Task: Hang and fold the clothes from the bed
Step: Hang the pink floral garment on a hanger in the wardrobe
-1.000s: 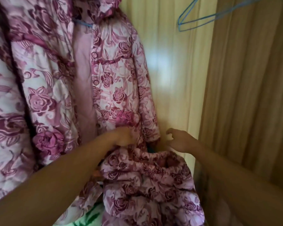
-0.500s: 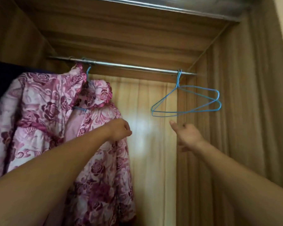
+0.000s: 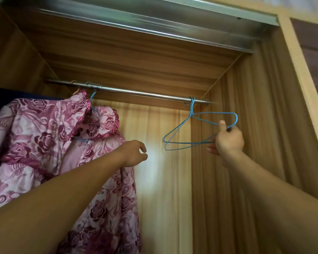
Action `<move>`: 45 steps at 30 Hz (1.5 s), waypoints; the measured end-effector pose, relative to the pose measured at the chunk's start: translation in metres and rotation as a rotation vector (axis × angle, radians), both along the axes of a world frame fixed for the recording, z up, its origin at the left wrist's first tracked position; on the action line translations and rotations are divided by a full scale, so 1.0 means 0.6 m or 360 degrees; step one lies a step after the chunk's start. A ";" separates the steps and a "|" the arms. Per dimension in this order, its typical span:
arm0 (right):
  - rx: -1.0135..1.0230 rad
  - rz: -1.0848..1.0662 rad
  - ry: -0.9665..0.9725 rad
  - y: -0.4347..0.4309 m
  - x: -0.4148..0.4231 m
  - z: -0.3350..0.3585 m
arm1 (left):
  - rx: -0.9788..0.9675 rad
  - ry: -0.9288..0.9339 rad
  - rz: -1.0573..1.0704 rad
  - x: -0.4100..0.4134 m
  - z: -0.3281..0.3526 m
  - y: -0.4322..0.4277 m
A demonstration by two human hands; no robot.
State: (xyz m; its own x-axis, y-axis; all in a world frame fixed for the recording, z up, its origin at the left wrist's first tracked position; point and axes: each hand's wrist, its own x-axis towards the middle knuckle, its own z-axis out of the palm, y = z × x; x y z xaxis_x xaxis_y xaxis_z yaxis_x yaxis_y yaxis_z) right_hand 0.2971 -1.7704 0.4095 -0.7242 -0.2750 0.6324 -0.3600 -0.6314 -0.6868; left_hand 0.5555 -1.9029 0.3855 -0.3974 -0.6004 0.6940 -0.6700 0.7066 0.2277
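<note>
Two floral coats (image 3: 50, 143) beside hangers (image 3: 195, 132).

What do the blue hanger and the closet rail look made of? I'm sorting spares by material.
Blue hanger: apparently thin wire with a blue coating, judging by its slender bent outline. Closet rail: seemingly polished metal, silvery with bright glints.

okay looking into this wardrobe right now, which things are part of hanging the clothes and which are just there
Part of the job:
- empty blue hangers, gripped by the right hand
- rail they hang from
- pink floral jacket, already hung
- left hand, open and holding nothing

Just there:
- dark garment at far left
- metal door track overhead
</note>
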 end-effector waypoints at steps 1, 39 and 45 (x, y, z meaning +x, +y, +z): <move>-0.0006 -0.0014 0.0016 0.000 -0.004 0.008 | -0.0007 -0.0003 0.0001 -0.001 0.001 -0.001; -0.0456 -0.0160 0.0589 0.029 0.017 0.040 | 0.0018 0.0080 -0.0014 -0.014 -0.016 -0.025; -0.0463 -0.0239 0.0680 0.052 0.028 0.034 | -0.0201 0.0336 -0.0023 -0.016 -0.006 -0.027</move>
